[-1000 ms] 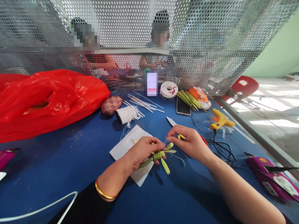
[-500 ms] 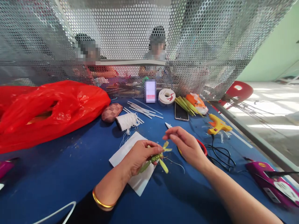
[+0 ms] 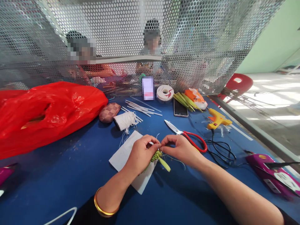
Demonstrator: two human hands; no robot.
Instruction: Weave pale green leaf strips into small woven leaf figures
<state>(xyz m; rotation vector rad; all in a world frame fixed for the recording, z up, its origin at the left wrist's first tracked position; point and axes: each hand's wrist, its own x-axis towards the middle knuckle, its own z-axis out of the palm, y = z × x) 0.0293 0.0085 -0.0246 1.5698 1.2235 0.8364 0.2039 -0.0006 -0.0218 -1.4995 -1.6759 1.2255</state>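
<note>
Pinched in my left hand (image 3: 142,153) is a small green knobbly plaited piece (image 3: 155,156) with a pale green leaf-like strip (image 3: 165,164) sticking out toward the lower right. My right hand (image 3: 181,148) meets it from the right, thumb and forefinger closed at its upper end. What those fingertips grip is too small to make out. A thin pale thread (image 3: 180,160) trails out below my right hand. Beneath the piece lies a folded white sheet (image 3: 124,153) on the blue table. Red-handled scissors (image 3: 172,126) rest just beyond my right hand.
A spool of white thread (image 3: 125,121), white sticks (image 3: 142,109), a checkered pouch (image 3: 109,112) and a ribbon roll (image 3: 164,93) lie ahead. Rightward are a phone (image 3: 180,110), green leaves (image 3: 185,101), a yellow glue gun (image 3: 217,119) and a purple power strip (image 3: 274,175). A red bag (image 3: 70,109) fills the left.
My right hand has moved left and down onto the green piece, its fingers now pinched. The scissors have come into fuller view. The whole view has shifted slightly.
</note>
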